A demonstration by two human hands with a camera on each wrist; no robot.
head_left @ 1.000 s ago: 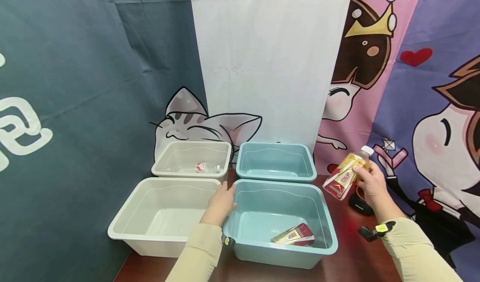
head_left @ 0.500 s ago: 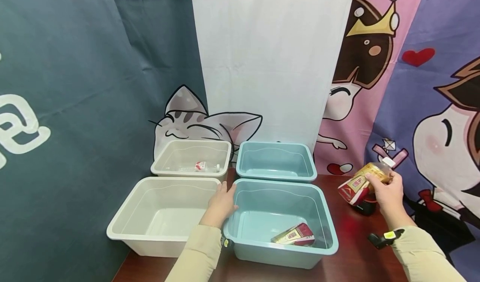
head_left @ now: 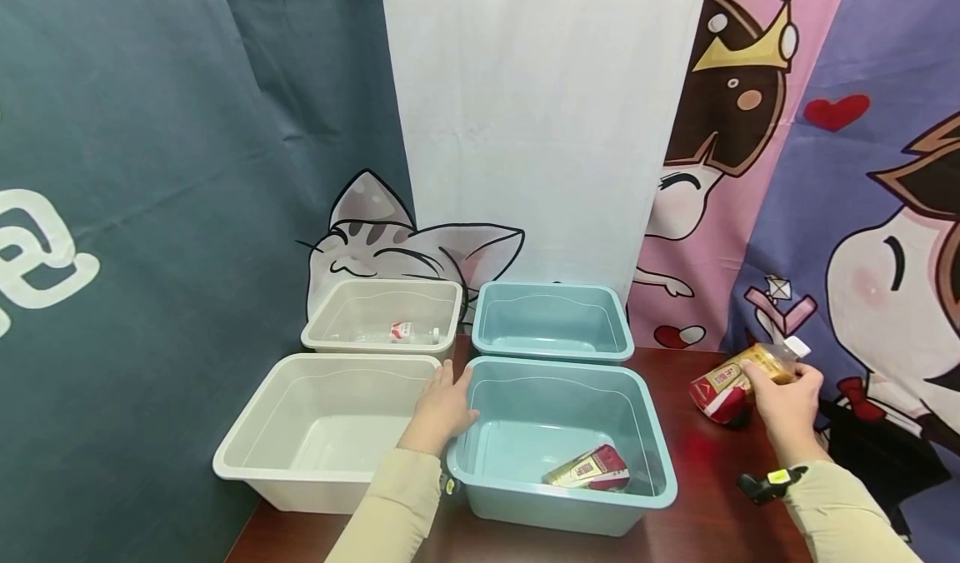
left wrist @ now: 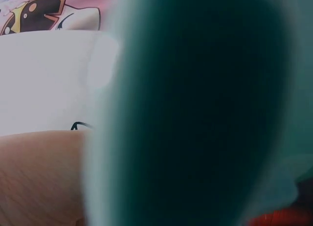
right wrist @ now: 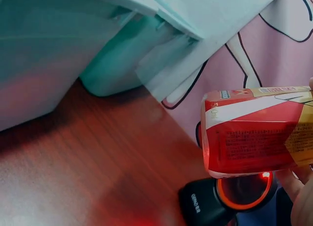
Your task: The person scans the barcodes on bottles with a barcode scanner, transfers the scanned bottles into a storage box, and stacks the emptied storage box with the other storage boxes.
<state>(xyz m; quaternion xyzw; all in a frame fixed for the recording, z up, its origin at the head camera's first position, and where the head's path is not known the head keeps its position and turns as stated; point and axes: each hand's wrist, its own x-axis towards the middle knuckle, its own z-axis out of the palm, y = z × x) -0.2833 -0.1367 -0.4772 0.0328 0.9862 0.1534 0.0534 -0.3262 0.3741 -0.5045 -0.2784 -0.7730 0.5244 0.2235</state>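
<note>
My right hand point(head_left: 789, 401) grips a plastic drink bottle point(head_left: 737, 380) with a red and gold label and white cap, tilted with its base toward the left. In the right wrist view the bottle point(right wrist: 254, 133) is held close over a black scanner point(right wrist: 203, 202) with a glowing orange-red ring. My left hand point(head_left: 441, 411) rests at the adjoining rims of the front white tub point(head_left: 247, 473) and front blue tub point(head_left: 562, 503), fingers loosely spread. A red and gold drink pack point(head_left: 591, 468) lies in the front blue tub. A blurred teal tub wall point(left wrist: 195, 108) fills the left wrist view.
Behind stand a smaller white tub point(head_left: 322, 330) holding a clear bottle point(head_left: 408, 332) with a red and white label, and a smaller blue tub point(head_left: 551, 360). All are on a dark red wooden table point(head_left: 697, 496). A printed cartoon curtain point(head_left: 540, 130) hangs behind.
My right hand has carried the bottle to the right and lower, toward the scanner, tipping it flatter. The left hand stays at the tub rims.
</note>
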